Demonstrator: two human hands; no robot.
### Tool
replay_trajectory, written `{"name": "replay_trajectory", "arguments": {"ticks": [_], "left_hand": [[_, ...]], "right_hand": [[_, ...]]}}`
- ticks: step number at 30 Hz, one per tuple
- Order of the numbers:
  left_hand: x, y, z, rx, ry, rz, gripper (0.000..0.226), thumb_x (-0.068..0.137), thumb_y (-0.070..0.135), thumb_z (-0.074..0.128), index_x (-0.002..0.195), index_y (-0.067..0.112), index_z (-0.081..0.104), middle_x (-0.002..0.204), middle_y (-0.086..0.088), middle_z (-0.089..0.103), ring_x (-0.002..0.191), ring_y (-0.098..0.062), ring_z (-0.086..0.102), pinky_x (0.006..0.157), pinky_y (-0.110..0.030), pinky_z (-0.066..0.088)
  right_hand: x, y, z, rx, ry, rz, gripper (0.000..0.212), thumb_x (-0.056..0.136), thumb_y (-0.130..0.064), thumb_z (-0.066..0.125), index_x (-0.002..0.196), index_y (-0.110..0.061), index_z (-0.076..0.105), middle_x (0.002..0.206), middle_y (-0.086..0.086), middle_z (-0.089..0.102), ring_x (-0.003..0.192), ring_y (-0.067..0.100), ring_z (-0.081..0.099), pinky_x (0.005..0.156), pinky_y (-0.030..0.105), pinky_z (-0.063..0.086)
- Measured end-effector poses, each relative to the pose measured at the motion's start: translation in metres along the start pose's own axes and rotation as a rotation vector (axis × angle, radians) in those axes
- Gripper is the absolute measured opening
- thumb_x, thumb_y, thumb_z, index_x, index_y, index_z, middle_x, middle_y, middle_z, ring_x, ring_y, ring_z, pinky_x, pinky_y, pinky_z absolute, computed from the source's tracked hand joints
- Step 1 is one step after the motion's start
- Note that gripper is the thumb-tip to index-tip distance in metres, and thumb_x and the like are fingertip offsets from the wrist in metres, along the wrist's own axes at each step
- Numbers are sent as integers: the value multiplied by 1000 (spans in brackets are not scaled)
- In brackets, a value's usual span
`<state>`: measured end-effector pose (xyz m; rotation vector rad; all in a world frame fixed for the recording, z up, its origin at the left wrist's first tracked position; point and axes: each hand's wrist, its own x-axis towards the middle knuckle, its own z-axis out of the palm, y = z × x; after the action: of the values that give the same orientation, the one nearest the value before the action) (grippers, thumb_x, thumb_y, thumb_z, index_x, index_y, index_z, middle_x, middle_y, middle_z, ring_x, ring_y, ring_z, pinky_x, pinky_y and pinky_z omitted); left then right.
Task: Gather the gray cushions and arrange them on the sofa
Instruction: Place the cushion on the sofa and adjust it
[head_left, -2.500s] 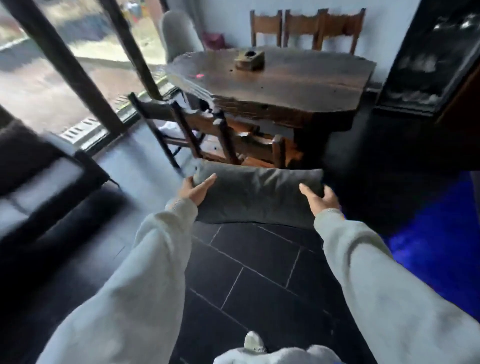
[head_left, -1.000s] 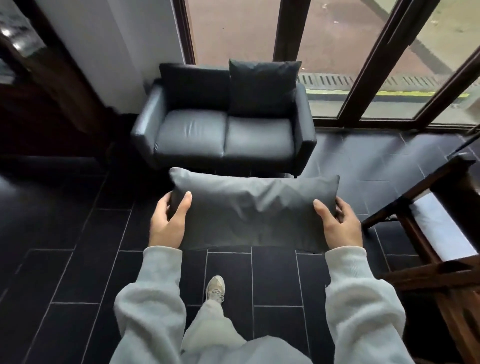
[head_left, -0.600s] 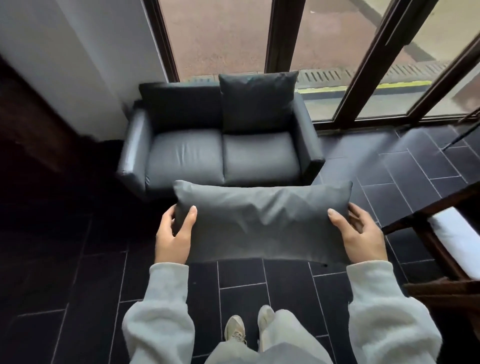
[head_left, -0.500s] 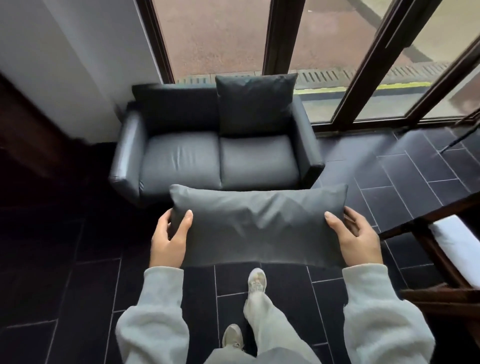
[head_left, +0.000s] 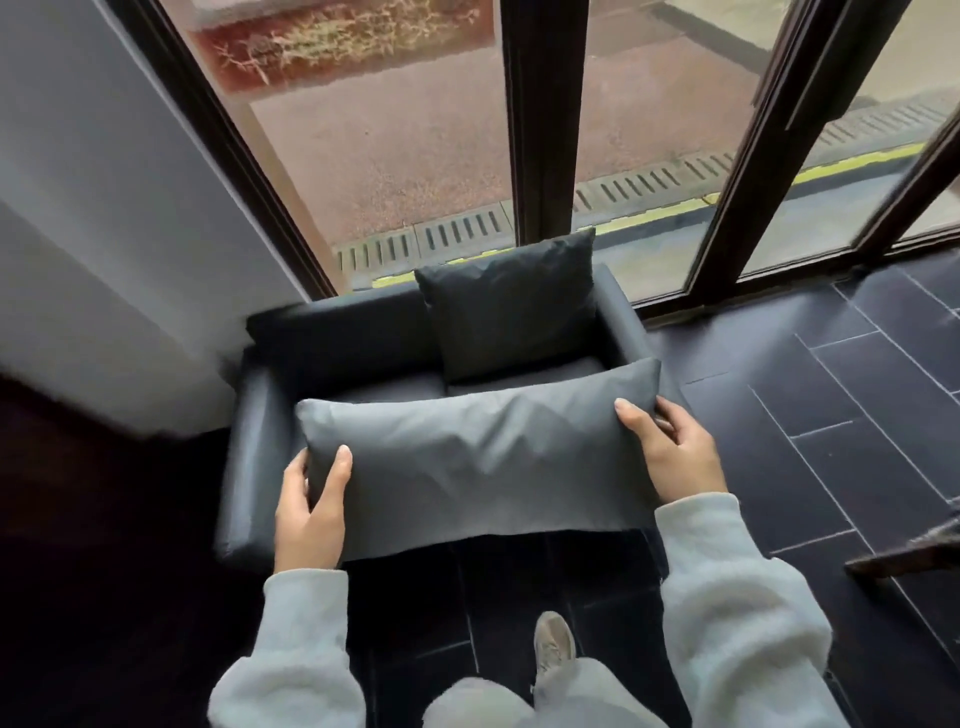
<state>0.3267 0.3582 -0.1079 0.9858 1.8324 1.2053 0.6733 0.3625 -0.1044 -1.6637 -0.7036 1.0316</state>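
I hold a long gray cushion flat in front of me, over the seat of the dark leather sofa. My left hand grips its left end and my right hand grips its right end. A darker square cushion leans upright against the sofa's backrest on the right side. The held cushion hides most of the sofa's seat.
Tall glass doors with dark frames stand right behind the sofa. A white wall is at the left. Dark floor tiles spread to the right, where a wooden chair part juts in. My shoe is on the floor below.
I have turned from the dining table and walked up to the sofa with the cushion held in both hands; the cushion now hangs over the seat instead of the floor.
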Motion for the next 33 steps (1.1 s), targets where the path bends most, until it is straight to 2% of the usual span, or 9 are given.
{"name": "replay_trajectory", "arguments": {"ticks": [4,9,14,17,20,23,27,30,33], "left_hand": [[53,23,42,13,-46,-23,82,78,72,65,146,30,47,139,18,47,138,-2,36,109,-25,27],[124,33,131,99,-256,-81,86,68,78,63,139,31,53,139,8,61,136,-12,50,116,-39,37],[213,36,265,213,-500,-90,83,68,72,63,137,26,56,131,7,64,125,-14,58,108,-32,42],[267,21,355,244,-690,-121,68,80,58,69,137,23,56,132,2,66,126,-18,60,111,-43,45],[311,-6,448,294,-837,-158,60,74,63,71,126,36,60,123,10,70,119,-13,65,102,-44,54],[344,-46,533,347,-922,-203,71,68,67,71,130,34,59,124,10,69,118,-12,64,104,-44,53],[370,-98,608,417,-1044,-265,57,69,67,75,120,44,64,116,17,73,113,-9,68,84,-37,58],[378,-120,633,429,-1093,-251,45,74,64,75,115,48,65,116,21,73,112,-8,68,88,-41,54],[379,-148,651,380,-1098,-256,47,79,60,74,123,47,62,122,22,71,114,-6,67,92,-42,52]], "right_hand": [[46,-10,11,116,59,127,67,71,-57,82,124,-18,71,115,5,75,109,22,70,105,46,52],[91,21,6,230,274,330,58,58,-67,80,101,-27,76,102,-7,79,102,17,73,102,48,54],[141,62,8,396,477,534,52,56,-61,87,97,-29,79,100,-3,81,101,21,75,100,47,55],[182,94,20,470,603,640,55,53,-56,88,93,-19,79,96,-3,81,94,17,77,89,38,59],[238,129,34,529,703,681,52,65,-47,90,106,-18,74,102,-1,78,88,10,75,78,27,55],[293,177,46,592,794,677,50,80,-30,87,124,-15,68,114,2,73,99,11,70,86,28,54],[338,234,64,690,848,669,37,86,-21,83,120,-13,69,112,0,75,101,8,70,101,36,53],[356,259,65,783,869,632,30,92,-15,77,121,-11,69,117,3,77,110,15,72,105,37,51],[375,283,60,789,936,590,33,92,-8,75,123,-4,68,115,7,78,104,13,75,96,31,57]]}}
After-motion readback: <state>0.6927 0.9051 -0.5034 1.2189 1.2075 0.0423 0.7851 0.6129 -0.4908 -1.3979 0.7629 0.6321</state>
